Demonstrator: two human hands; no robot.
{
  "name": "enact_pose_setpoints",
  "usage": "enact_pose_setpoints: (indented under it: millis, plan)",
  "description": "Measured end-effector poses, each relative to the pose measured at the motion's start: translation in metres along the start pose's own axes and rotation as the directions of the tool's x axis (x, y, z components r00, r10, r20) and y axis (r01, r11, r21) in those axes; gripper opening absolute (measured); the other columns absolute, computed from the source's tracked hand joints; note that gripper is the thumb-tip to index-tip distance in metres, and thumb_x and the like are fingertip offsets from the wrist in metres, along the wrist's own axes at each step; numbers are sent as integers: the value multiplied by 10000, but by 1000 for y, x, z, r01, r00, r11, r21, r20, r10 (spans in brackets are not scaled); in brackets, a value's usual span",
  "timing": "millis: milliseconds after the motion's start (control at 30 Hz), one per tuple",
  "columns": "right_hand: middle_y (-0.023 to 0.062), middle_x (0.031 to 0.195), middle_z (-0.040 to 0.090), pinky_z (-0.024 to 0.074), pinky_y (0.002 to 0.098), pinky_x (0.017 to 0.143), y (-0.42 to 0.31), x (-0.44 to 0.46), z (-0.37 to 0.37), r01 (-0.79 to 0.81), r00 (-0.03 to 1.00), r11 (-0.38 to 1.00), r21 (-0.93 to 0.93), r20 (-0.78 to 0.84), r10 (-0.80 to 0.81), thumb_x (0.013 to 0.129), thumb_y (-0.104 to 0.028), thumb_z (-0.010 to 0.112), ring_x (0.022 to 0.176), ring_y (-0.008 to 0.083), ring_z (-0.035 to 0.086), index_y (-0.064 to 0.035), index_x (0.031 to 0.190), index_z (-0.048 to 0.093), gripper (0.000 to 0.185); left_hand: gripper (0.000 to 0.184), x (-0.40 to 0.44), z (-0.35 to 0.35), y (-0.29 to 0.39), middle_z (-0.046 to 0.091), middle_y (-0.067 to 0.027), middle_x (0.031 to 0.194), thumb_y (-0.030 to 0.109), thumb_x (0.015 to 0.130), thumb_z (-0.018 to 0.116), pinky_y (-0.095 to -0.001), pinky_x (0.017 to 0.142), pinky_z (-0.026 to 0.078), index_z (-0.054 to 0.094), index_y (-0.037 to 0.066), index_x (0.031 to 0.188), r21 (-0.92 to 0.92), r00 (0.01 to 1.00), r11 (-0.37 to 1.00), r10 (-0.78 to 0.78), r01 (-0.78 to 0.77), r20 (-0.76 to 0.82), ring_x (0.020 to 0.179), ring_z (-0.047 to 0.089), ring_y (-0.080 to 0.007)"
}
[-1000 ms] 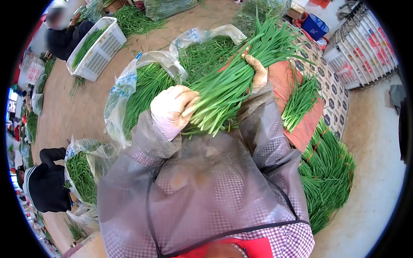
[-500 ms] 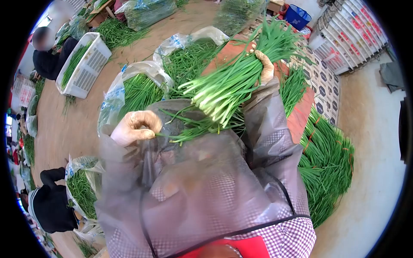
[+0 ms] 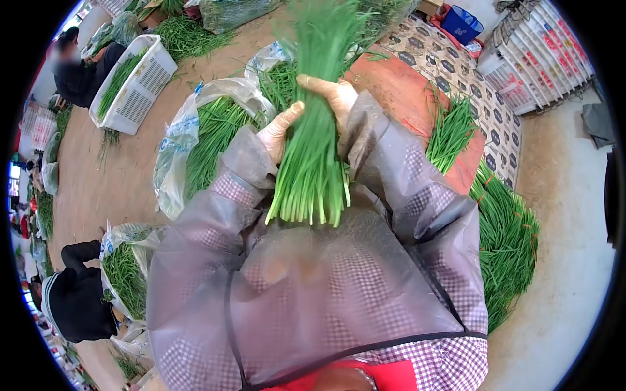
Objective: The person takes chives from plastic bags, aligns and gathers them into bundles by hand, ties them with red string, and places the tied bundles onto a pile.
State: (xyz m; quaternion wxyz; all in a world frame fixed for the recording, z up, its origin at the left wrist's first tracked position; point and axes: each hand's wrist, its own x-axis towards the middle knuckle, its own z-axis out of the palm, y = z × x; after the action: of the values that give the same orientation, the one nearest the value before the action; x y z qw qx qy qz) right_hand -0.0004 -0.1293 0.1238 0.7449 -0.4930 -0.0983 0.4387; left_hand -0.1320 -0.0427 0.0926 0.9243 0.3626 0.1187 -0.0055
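Observation:
A thick bunch of chives stands upright in front of my chest, its pale cut stems pointing down and its leaf tips blurred at the top. My left hand grips it from the left side, thumb up along the leaves. On the other side my right hand is closed around the bunch a little higher, thumb across the front. The fingers behind the leaves are hidden. A smaller heap of chives lies on the reddish board to my right.
Open plastic bags of chives stand at my left. Tied bundles are stacked low on the right. A white crate, a blue basket and white racks are farther off. Two people sit at the left.
The bunch has swung from tilted on the right to upright in the middle. My left hand has left the loose strands near my lap and joined my right hand on the bunch.

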Motion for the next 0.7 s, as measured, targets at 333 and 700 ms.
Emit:
enact_pose_setpoints:
  millis: [333,700]
  plan:
    - [97,1074,656,486,365,887,31,-5,15,-214,941,962,-170,227,249,797,-447,703,940,220,630,-37,1198,564,590,774,-36,-35,-23,514,-147,1294,654,872,430,-446,1034,404,410,53,1359,-345,996,938,41,-13,75,1170,518,-287]
    - [300,1388,383,285,374,1088,55,15,9,305,935,418,-856,185,-302,843,-629,490,1311,387,373,-1,1448,231,910,426,-14,-57,-31,616,-145,1135,237,831,572,-454,892,493,550,21,1197,-357,993,927,-114,115,24,1021,600,-302]
